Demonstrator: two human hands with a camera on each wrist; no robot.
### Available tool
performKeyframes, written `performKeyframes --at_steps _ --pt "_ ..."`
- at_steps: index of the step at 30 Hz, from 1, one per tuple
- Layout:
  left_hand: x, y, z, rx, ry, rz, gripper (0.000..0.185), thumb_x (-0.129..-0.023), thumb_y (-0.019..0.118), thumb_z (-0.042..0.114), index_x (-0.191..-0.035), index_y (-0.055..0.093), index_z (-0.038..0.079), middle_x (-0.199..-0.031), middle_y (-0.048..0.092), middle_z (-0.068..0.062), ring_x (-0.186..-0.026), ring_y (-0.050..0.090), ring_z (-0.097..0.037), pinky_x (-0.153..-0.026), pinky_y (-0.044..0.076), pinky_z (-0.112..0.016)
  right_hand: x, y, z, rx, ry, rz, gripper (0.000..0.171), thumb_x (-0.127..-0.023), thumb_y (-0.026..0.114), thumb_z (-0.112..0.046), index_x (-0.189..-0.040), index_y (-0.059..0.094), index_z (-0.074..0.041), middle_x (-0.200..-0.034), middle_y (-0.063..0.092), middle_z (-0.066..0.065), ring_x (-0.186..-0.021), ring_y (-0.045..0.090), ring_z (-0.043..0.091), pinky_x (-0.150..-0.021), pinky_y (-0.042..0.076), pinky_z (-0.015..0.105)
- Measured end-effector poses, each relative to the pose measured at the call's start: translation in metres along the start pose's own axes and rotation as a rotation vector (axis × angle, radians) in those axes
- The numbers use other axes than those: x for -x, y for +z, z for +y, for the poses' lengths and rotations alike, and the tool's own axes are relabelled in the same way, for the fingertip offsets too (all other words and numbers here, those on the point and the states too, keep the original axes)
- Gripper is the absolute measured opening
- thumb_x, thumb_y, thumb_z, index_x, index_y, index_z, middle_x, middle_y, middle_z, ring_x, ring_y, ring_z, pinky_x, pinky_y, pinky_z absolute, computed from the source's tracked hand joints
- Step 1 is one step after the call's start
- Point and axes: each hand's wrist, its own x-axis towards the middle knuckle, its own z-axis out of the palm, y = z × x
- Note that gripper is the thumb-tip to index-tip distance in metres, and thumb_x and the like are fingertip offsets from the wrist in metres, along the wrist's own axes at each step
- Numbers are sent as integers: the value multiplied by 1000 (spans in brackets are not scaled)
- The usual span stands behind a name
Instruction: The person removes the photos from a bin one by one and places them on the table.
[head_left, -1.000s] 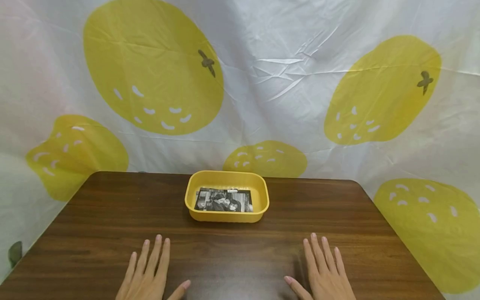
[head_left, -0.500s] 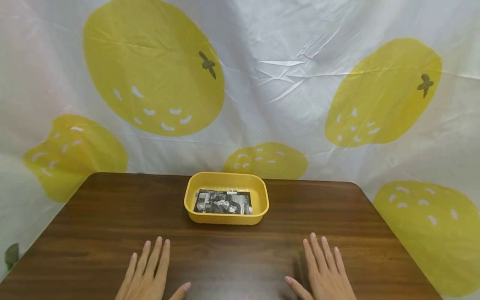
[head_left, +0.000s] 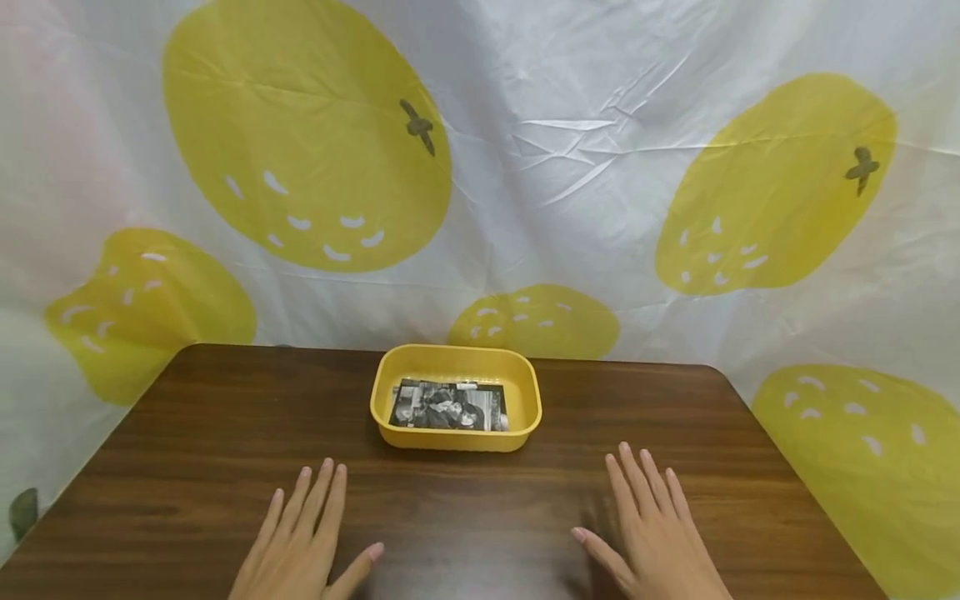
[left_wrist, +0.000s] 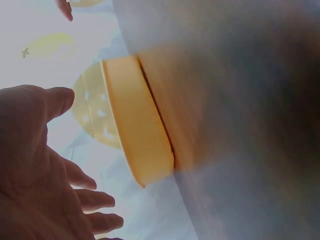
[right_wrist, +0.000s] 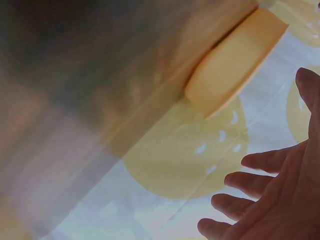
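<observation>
A yellow plastic basket (head_left: 453, 440) with rounded corners sits near the back middle of the dark wooden table. Inside it lie black-and-white photo prints (head_left: 450, 406), the top one showing people. My left hand (head_left: 296, 537) is palm down in front of the basket on the left, fingers straight and thumb spread. On the right, my right hand (head_left: 656, 533) mirrors it, with straight fingers pointing forward. Neither hand holds anything, and both are apart from the basket. Each wrist view shows the basket's side wall (left_wrist: 140, 120) beyond the spread fingers.
The brown wood-grain table (head_left: 262, 417) has rounded back corners. Right behind it hangs a white cloth (head_left: 555, 217) printed with large yellow lemons, which also runs along both sides.
Both hands have shifted slightly forward toward the basket over the last half second. The basket and the prints stay where they were; the head view has moved slightly.
</observation>
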Motion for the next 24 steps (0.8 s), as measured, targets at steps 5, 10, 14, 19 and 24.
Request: performKeyframes --at_steps 5,10,14,19,24 --pt "-8 -13 0 67 8 -32 97 -95 50 70 -158 29 0 -162 28 -21 -147 26 -44 -114 21 -62 -16 -11 0 -30 -21 -6 90 -95 61 -59 -155 33 3 -160 31 22 -147 25 42 -122 2 48" --pt "-19 -24 -1 111 35 -29 94 -98 47 68 -158 26 -2 -162 26 -21 -148 24 -43 -115 20 -61 -34 -16 -1 -48 -55 11 90 -95 61 -58 -155 32 2 -161 30 21 -148 24 41 -121 6 50" --pt "-28 -32 0 149 40 -41 94 -99 41 68 -159 21 -2 -164 22 -20 -150 20 -41 -117 18 -59 -50 -20 -4 -61 -85 22 89 -95 61 -58 -154 35 2 -159 33 21 -147 26 42 -119 14 55" --pt "-42 -38 -1 189 49 -37 90 -102 40 64 -159 21 -4 -162 25 -22 -148 24 -43 -116 20 -60 -70 -25 -11 -88 -104 0 88 -97 59 -59 -154 34 3 -159 32 21 -147 26 43 -118 17 56" --pt "-58 -40 -6 230 43 -44 87 -104 42 59 -157 21 -7 -158 30 -27 -144 30 -46 -114 22 -61 -91 -27 -21 -127 -134 -18 88 -98 57 -59 -155 33 4 -158 34 22 -146 28 42 -116 20 58"
